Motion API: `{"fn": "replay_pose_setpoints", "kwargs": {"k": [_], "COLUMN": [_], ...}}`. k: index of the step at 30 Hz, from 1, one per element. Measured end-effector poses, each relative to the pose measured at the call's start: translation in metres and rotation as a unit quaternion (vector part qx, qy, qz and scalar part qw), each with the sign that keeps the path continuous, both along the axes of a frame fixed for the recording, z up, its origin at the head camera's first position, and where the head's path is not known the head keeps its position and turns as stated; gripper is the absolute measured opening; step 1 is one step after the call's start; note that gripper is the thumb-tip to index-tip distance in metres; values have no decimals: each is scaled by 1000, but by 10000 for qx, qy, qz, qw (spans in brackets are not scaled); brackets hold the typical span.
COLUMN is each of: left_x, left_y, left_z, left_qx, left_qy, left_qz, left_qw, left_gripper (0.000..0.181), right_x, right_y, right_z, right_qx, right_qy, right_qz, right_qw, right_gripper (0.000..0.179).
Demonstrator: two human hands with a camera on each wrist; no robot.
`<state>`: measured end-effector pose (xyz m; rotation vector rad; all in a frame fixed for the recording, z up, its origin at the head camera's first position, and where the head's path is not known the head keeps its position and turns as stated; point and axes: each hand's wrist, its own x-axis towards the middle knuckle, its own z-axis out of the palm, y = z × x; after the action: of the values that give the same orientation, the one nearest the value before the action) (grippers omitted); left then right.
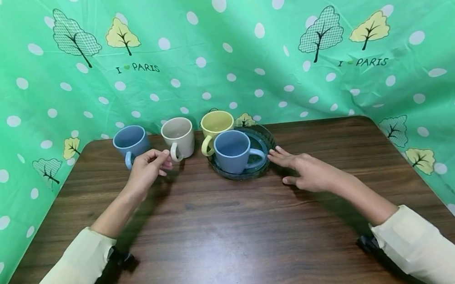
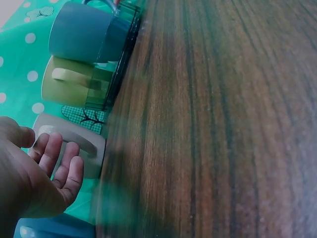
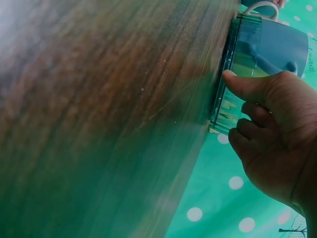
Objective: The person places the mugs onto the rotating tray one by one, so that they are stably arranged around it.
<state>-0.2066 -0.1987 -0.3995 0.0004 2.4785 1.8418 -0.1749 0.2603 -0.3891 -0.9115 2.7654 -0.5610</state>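
Note:
My left hand (image 1: 147, 168), its fingers loosely bent, is beside the handle of a white mug (image 1: 181, 135); in the left wrist view the thumb stands apart from the fingers. Left of that mug is a blue mug (image 1: 132, 142), its handle close behind the hand. A clear, dark-tinted glass dish (image 1: 269, 140) holds a second blue mug (image 1: 232, 153) and a yellow mug (image 1: 217, 121), both upright. My right hand (image 1: 306, 171) is at the dish's right side, fingers extended and thumb apart; whether the fingertips touch the glass I cannot tell.
The mugs and dish stand near the far edge of a dark wooden table (image 1: 220, 234). Behind it hangs a green dotted cloth (image 1: 217, 38) printed with trees. A dark wrist device (image 1: 121, 258) sits at the left sleeve, another (image 1: 368, 243) at the right.

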Motion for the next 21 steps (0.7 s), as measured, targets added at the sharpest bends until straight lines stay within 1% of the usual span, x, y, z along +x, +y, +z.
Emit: {"fn": "replay_pose_setpoints", "kwargs": {"k": [3,7,13,21], "left_x": [-1,-3,-5,-7], "left_y": [-1,-2,-2,-3], "left_z": [0,0,-1,-3], "left_qx": [139,283,389,414], "left_qy": [-44,-115,-182,-183], "left_qz": [30,-25,-31,-122], "left_qw": [9999,9995,9991,9989], "left_gripper": [31,30,30,42], "right_x": [0,1,2,3], "right_y": [-1,-1,-2,-5], "right_z": [1,1,0,0], "right_qx": [-11,-14,-6,1], "right_qy": [17,48,93,245], "right_qz": [-5,10,64,150], "right_qw": [10000,10000,9999,9996], "right_gripper": [73,70,68,67]}}
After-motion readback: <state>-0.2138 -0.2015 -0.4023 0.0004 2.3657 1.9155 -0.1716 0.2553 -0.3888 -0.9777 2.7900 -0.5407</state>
